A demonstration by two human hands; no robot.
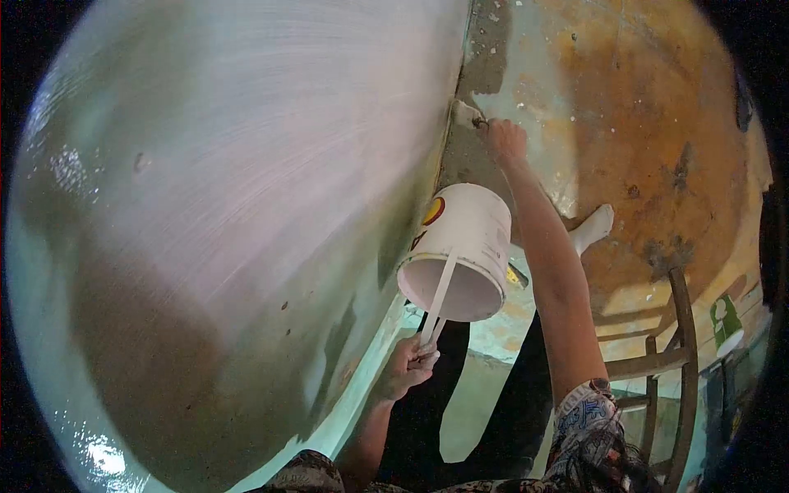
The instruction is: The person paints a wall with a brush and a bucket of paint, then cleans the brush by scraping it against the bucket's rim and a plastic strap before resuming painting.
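Note:
My right hand (503, 141) reaches far down and grips a paintbrush (466, 113), whose bristles press against the base of the wall where it meets the floor. My left hand (411, 361) is closed around the white handle (438, 297) of a white paint bucket (460, 246), which hangs tilted, its open mouth turned toward me. The bucket carries a yellow and red label on its side. The wall (230, 189) at left is freshly coated in white with visible brush strokes.
A stained orange and green floor (641, 123) lies below, speckled with white drips. My foot in a white sock (593, 228) stands on it. A wooden chair (670, 353) is at the right, with a green and white container (725, 322) beyond it.

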